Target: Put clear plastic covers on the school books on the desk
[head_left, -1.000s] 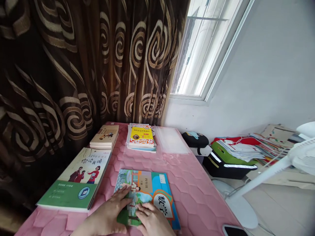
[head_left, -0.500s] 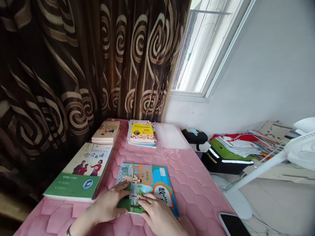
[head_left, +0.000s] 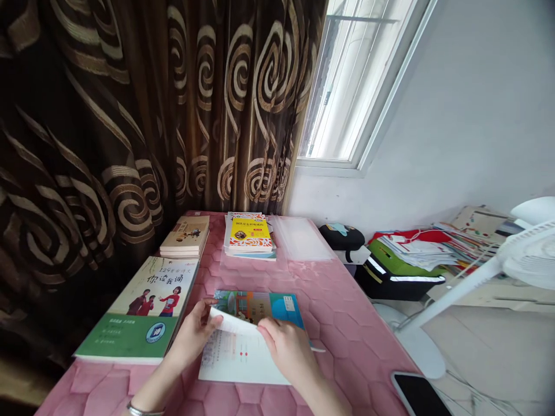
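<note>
A mathematics textbook (head_left: 245, 361) lies on the pink quilted surface in front of me, its illustrated blue cover (head_left: 280, 303) curled up and away from me. Below the raised edge shows a white page with small print and red marks. My left hand (head_left: 195, 332) is closed on the left edge of the lifted cover, thumb and fingers pinching it. With its fingers at the raised edge further right, my right hand (head_left: 288, 349) also grips the cover and hides part of the page. A green and white book (head_left: 139, 312) lies left of my left hand.
Small tan books (head_left: 184, 234) are stacked at the back left, with a yellow and orange book (head_left: 249, 231) on another stack beside them. Clear plastic sheets (head_left: 306, 240) lie further right. A phone (head_left: 420, 396) rests near the right edge, and a white fan (head_left: 455, 300) stands beyond.
Both hands were flat on the closed textbook. Now they hold the cover's near edge, which has come up and exposed the white page beneath.
</note>
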A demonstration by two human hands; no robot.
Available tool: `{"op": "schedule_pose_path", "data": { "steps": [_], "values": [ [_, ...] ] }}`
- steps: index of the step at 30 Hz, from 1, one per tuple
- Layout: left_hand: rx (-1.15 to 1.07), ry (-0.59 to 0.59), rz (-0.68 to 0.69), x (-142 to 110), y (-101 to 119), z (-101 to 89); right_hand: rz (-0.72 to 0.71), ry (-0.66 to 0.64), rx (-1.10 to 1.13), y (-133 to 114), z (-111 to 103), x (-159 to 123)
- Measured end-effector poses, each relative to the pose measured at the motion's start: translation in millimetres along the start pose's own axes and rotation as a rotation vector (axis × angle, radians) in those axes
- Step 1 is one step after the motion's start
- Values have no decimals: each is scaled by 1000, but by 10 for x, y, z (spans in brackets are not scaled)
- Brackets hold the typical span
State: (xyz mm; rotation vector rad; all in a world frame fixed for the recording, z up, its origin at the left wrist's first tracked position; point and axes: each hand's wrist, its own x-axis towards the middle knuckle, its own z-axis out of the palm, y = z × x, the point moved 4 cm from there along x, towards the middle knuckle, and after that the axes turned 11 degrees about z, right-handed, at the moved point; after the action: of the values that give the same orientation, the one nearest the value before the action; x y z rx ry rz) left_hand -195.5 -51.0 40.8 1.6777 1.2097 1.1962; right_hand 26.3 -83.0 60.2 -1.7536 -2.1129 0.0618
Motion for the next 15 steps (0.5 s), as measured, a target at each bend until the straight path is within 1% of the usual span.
{"op": "schedule_pose_path", "data": {
  "steps": [1, 3, 6, 8, 12, 15],
  "values": [
    [-77, 40, -33, 33, -46, 8, 7, 26, 7, 6, -11, 63],
    [-165, 94, -84, 92, -103, 30, 35, 44, 23, 12, -26, 186],
    [-234, 160, -133, 163, -124, 44, 109, 15, 75, 21, -47, 335],
    [-301, 173, -164, 200, -133, 48, 145, -30, 166, 32, -73, 395],
    [-366, 180, -219, 235, -187, 41, 152, -157, 419, 65, -151, 416],
    [-378, 166, -252, 225, -223, 56, 183, -268, 458, 101, -176, 383]
  ]
}}
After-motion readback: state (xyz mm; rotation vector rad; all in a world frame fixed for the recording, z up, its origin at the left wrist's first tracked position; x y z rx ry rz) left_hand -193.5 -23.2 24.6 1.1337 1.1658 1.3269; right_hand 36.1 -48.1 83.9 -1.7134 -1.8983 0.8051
